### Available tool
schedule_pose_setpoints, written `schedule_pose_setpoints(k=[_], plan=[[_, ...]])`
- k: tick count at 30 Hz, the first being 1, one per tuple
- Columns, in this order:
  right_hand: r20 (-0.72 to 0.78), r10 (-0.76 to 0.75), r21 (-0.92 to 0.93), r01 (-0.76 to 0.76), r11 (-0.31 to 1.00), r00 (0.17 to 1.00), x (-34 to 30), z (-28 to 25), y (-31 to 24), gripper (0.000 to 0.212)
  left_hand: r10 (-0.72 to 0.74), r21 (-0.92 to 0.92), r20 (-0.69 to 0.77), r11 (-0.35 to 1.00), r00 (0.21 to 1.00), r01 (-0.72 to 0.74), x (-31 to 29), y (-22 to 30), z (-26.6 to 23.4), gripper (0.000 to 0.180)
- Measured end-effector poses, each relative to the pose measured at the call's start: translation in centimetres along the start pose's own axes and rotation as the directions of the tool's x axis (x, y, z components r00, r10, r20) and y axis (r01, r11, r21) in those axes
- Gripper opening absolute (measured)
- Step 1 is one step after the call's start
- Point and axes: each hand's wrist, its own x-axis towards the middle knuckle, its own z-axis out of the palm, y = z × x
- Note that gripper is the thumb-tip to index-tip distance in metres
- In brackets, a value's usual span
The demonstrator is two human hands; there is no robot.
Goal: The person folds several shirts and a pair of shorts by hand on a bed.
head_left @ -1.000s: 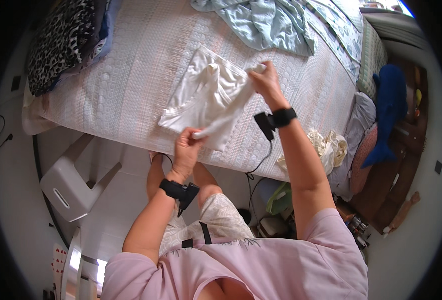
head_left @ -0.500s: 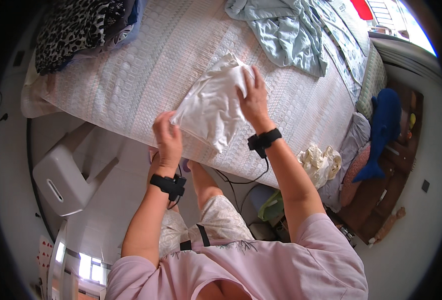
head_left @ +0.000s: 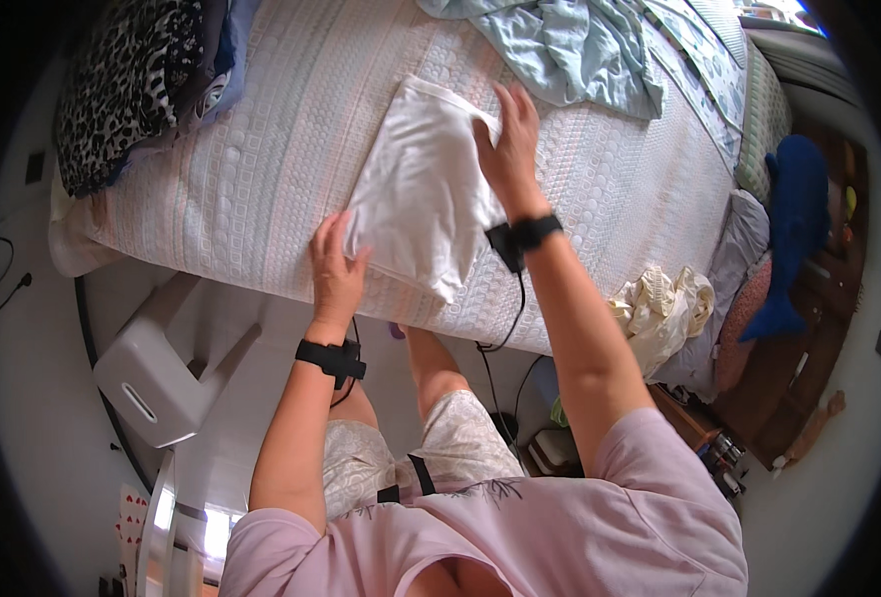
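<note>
White shirt (head_left: 416,184) lies folded on the bed (head_left: 261,179), near the front edge, its lower corner w/ little mattress left under it. Left hand (head_left: 336,267) flat at the lower-left edge, fingers spread, not pinching. Right hand (head_left: 508,139) pressed open-palmed on the upper-right side. Risk: a push toward the person could slide the corner off the edge & undo the fold, since neither hand clamps it. Room: bare quilt to the left & right; blue sheet (head_left: 570,50) crowds the top, leopard-print cloth (head_left: 127,85) far left.
</note>
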Motion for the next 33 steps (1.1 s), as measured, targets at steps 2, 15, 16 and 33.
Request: schedule_pose_setpoints(k=[2,15,16,33], plan=[[0.015,0.257,0.155,-0.256,0.954,0.966,-5.3,-2.5,-0.3,0.049,-0.192,-0.080,0.056,0.977,0.980,0.196,0.3,-0.2,-0.1,0.051],[0.806,0.523,0.462,-0.847,-0.265,0.276,-19.6,-4.1,-2.9,0.038,-0.423,-0.145,0.598,0.779,0.681,0.610,3.7,0.2,-0.9,0.042],[0.811,0.511,0.487,-0.813,-0.319,0.285,-18.3,-5.7,-3.9,0.032,-0.447,-0.184,0.656,0.688,0.609,0.702,3.6,0.9,-1.5,0.040],[0.805,0.117,0.591,-0.803,-0.072,0.582,-10.5,-26.1,-20.6,0.032,-0.407,-0.539,0.646,0.357,0.646,0.763,-3.7,20.4,-26.7,0.038]])
